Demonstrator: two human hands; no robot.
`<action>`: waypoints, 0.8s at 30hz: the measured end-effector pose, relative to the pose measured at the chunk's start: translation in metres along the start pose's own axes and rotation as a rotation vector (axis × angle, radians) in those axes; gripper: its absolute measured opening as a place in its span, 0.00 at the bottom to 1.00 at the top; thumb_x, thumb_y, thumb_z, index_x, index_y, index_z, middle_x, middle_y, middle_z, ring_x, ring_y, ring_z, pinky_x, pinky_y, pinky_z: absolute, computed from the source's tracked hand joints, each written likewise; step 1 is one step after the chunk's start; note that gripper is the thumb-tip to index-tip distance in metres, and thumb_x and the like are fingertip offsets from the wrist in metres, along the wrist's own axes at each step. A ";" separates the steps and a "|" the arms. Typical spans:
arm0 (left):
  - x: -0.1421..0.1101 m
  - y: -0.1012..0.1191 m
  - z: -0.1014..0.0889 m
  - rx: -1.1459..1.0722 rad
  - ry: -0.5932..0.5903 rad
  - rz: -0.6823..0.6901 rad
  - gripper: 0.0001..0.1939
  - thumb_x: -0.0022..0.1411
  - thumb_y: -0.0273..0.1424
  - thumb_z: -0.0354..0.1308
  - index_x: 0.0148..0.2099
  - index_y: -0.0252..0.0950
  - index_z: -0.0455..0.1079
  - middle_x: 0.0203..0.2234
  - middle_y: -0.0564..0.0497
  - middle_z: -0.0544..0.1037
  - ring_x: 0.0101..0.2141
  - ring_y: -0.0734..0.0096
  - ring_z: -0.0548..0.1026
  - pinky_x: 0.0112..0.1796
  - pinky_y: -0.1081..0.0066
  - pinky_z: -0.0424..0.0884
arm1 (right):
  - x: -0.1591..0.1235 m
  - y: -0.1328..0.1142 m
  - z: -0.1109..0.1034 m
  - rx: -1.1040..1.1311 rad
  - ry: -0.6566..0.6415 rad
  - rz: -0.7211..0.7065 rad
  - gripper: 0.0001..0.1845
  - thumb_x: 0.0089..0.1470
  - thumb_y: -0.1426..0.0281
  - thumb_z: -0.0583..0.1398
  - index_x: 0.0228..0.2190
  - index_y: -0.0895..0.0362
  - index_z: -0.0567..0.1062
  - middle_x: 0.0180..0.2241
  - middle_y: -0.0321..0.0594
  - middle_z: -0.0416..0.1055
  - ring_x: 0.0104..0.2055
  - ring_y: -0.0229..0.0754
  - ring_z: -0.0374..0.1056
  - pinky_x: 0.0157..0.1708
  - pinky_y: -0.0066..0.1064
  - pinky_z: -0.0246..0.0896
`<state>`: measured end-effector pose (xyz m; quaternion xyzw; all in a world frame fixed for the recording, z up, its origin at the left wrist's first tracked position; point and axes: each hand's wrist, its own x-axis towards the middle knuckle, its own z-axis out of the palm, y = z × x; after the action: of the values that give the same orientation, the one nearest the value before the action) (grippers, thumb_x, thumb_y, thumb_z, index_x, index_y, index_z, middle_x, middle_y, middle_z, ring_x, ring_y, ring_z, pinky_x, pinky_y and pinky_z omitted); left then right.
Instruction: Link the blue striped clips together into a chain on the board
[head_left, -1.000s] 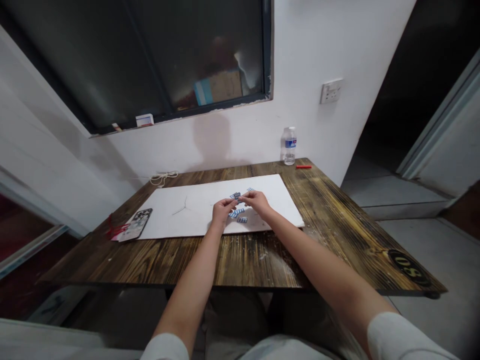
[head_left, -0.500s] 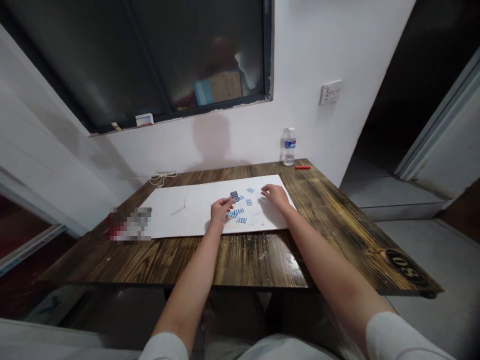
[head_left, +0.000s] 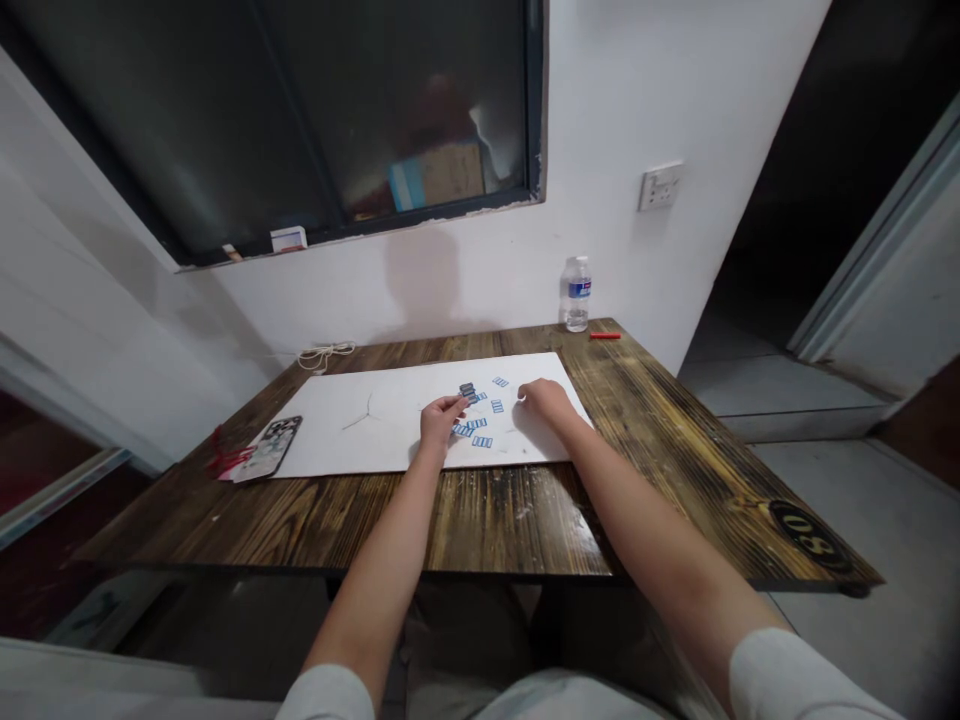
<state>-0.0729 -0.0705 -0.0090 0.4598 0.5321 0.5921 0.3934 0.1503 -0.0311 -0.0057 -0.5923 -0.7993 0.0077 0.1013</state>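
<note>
We have the left hand [head_left: 444, 420] nearest the pile: thumb and fingers pinched almost shut at the near edge of a dark stack of blue-striped tabs [head_left: 467, 391], hold unclear. The right hand [head_left: 545, 400] sits further right, loosely curled, nothing visibly held, near a loose tab [head_left: 496, 405]. Stack's long axis runs roughly left-right, on a white sheet [head_left: 375, 450] on the wooden bench [head_left: 510, 520].

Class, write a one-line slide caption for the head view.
Left hand and right hand beside small blue-printed pieces on a white sheet on a wooden table.
</note>
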 end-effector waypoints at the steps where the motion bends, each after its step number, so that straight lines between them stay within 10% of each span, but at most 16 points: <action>1: 0.000 0.000 0.000 0.002 0.002 -0.001 0.20 0.36 0.43 0.71 0.31 0.35 0.77 0.25 0.47 0.79 0.24 0.73 0.71 0.25 0.74 0.62 | -0.001 -0.001 -0.001 -0.005 -0.011 -0.002 0.19 0.53 0.71 0.56 0.45 0.55 0.78 0.44 0.47 0.76 0.46 0.47 0.71 0.41 0.30 0.59; 24: 0.001 0.000 -0.001 -0.003 0.007 -0.006 0.19 0.37 0.41 0.71 0.31 0.35 0.77 0.25 0.47 0.79 0.24 0.74 0.71 0.26 0.74 0.62 | 0.000 -0.005 -0.003 -0.014 -0.064 0.008 0.19 0.55 0.71 0.54 0.47 0.57 0.77 0.44 0.50 0.75 0.46 0.47 0.71 0.41 0.30 0.59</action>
<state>-0.0742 -0.0703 -0.0086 0.4557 0.5340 0.5933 0.3939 0.1459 -0.0333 -0.0016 -0.5957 -0.7997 0.0216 0.0713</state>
